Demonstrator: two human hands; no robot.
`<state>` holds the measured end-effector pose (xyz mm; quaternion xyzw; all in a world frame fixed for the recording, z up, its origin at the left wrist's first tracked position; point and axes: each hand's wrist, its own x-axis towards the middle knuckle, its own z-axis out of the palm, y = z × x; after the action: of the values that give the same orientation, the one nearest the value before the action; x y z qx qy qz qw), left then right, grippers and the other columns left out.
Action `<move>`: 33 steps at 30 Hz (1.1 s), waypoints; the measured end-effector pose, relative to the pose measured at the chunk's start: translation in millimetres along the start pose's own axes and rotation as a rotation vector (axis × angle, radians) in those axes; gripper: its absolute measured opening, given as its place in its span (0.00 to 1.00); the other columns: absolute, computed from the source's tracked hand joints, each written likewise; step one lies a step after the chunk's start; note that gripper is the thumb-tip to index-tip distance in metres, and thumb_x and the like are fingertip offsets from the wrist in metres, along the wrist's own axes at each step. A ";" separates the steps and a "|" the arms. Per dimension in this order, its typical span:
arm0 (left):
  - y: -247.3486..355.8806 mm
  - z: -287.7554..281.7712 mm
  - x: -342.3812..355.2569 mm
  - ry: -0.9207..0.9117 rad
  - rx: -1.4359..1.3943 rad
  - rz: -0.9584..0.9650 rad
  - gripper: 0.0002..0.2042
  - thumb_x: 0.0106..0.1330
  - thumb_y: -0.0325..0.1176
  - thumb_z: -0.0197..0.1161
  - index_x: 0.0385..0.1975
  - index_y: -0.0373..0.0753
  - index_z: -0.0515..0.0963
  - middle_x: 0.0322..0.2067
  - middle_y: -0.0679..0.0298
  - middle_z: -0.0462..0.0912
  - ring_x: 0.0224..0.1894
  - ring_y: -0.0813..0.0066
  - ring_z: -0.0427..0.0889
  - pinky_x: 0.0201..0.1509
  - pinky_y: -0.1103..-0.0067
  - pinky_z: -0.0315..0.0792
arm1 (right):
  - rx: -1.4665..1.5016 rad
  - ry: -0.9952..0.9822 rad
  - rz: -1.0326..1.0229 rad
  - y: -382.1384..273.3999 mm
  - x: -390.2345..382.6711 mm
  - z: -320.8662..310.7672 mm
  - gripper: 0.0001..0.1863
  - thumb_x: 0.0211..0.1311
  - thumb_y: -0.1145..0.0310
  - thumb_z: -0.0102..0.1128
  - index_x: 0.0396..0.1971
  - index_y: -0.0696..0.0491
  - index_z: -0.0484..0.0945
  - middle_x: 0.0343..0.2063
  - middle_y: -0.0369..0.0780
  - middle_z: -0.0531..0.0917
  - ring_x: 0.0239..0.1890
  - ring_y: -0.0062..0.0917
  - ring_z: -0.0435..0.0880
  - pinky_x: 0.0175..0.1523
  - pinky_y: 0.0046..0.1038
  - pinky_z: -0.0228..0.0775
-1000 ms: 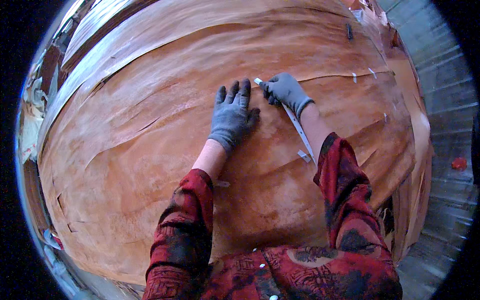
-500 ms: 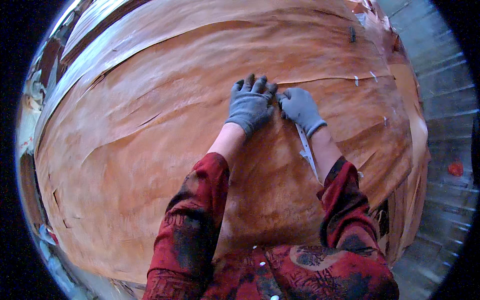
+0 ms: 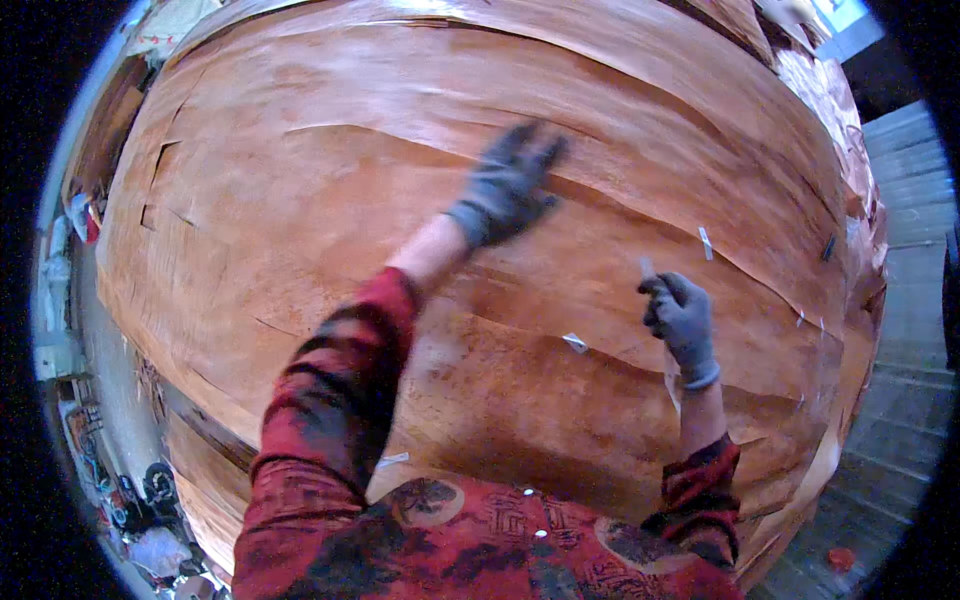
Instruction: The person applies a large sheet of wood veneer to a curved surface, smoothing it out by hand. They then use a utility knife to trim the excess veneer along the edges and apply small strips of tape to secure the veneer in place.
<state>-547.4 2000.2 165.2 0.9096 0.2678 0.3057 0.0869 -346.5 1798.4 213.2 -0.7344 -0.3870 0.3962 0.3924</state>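
Observation:
A broad stack of thin reddish-brown wood veneer sheets spreads before me, with wavy overlapping edges. My left hand, in a grey glove with dark fingers, is over the sheets beside a long seam, its fingers spread and holding nothing; motion blurs it, so contact is unclear. Lower and to the right, my gloved right hand is closed around a whitish tape strip. One tape end pokes up past the fingers and the tail hangs by the wrist. A short piece of white tape lies across the seam, and another tape piece lies closer to me.
A small dark object lies near the right edge of the sheets. Beyond that edge is a grey slatted floor with a red item on it. Assorted clutter stands on the ground at the lower left.
My hands, close together at a seam before, are now apart: the right has come down and right with the tape. The view has shifted, showing more ground at the left.

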 end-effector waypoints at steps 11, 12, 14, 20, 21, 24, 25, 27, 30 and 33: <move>-101.9 -53.5 -63.5 -0.244 0.473 -0.259 0.27 0.64 0.48 0.42 0.61 0.44 0.58 0.62 0.60 0.58 0.66 0.63 0.53 0.68 0.63 0.39 | 0.047 -0.279 -0.056 -88.8 138.0 189.5 0.16 0.59 0.62 0.54 0.19 0.58 0.78 0.12 0.37 0.77 0.14 0.18 0.75 0.19 0.22 0.66; -100.9 -51.9 -63.6 -0.234 0.477 -0.264 0.27 0.64 0.48 0.42 0.61 0.44 0.59 0.62 0.60 0.58 0.66 0.63 0.53 0.68 0.63 0.39 | -0.035 -0.270 -0.054 -77.7 153.8 197.7 0.20 0.56 0.55 0.56 0.18 0.57 0.80 0.13 0.41 0.79 0.15 0.23 0.78 0.22 0.26 0.69; -102.4 -46.9 -65.0 -0.137 0.432 -0.253 0.27 0.61 0.46 0.46 0.61 0.44 0.60 0.61 0.61 0.60 0.66 0.63 0.53 0.68 0.61 0.38 | -0.326 -0.243 -0.127 -65.1 184.2 205.5 0.24 0.53 0.48 0.56 0.17 0.57 0.80 0.15 0.44 0.80 0.18 0.28 0.80 0.27 0.29 0.71; -95.0 -38.7 -59.3 -0.137 0.253 -0.071 0.26 0.59 0.33 0.48 0.61 0.50 0.59 0.57 0.63 0.66 0.65 0.60 0.54 0.67 0.60 0.44 | -0.931 -0.340 -0.211 -71.1 208.4 203.4 0.26 0.48 0.46 0.52 0.26 0.58 0.80 0.32 0.54 0.79 0.41 0.45 0.78 0.45 0.36 0.70; -95.8 -30.5 -59.7 -0.190 0.207 -0.091 0.26 0.60 0.32 0.47 0.61 0.51 0.59 0.57 0.64 0.67 0.65 0.59 0.55 0.67 0.59 0.45 | -0.912 -0.340 -0.172 -72.0 204.9 202.9 0.26 0.49 0.47 0.51 0.27 0.58 0.80 0.33 0.54 0.79 0.41 0.45 0.78 0.45 0.36 0.70; -88.9 -29.4 -58.0 -0.199 0.271 -0.089 0.20 0.61 0.34 0.47 0.55 0.54 0.67 0.57 0.66 0.67 0.64 0.60 0.56 0.66 0.60 0.46 | -0.905 -0.301 -0.115 -86.1 169.1 188.2 0.24 0.52 0.49 0.49 0.30 0.57 0.80 0.35 0.53 0.79 0.41 0.45 0.78 0.46 0.37 0.70; -90.2 -32.4 -59.8 -0.228 0.309 -0.084 0.19 0.61 0.35 0.47 0.54 0.53 0.68 0.57 0.66 0.67 0.64 0.60 0.56 0.66 0.60 0.46 | -0.932 -0.282 -0.149 -89.1 155.3 187.7 0.23 0.53 0.51 0.48 0.31 0.57 0.80 0.35 0.53 0.79 0.41 0.45 0.79 0.46 0.38 0.71; -88.4 -34.7 -59.4 -0.240 0.301 -0.108 0.18 0.61 0.37 0.47 0.52 0.52 0.70 0.56 0.65 0.67 0.64 0.60 0.57 0.66 0.59 0.46 | -0.947 -0.209 -0.172 -95.9 128.8 192.3 0.21 0.55 0.54 0.46 0.32 0.56 0.80 0.35 0.52 0.80 0.41 0.44 0.79 0.46 0.39 0.71; -83.7 -41.3 -57.1 -0.264 0.304 -0.110 0.18 0.61 0.39 0.47 0.52 0.53 0.70 0.56 0.65 0.67 0.63 0.57 0.57 0.66 0.59 0.47 | -0.937 -0.154 -0.230 -101.4 89.9 212.2 0.18 0.59 0.59 0.42 0.30 0.53 0.80 0.32 0.48 0.81 0.39 0.43 0.80 0.44 0.41 0.72; -86.2 -30.3 -46.7 -0.364 0.281 -0.067 0.19 0.59 0.42 0.51 0.52 0.53 0.69 0.57 0.65 0.66 0.63 0.55 0.57 0.65 0.57 0.47 | -0.608 -0.203 -0.343 -81.0 49.7 200.4 0.15 0.57 0.61 0.47 0.30 0.54 0.80 0.24 0.47 0.81 0.26 0.37 0.81 0.32 0.35 0.72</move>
<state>-634.3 2047.3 137.9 0.9434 0.3179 0.0931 0.0164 -525.6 1927.9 195.0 -0.6990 -0.6415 0.2622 0.1765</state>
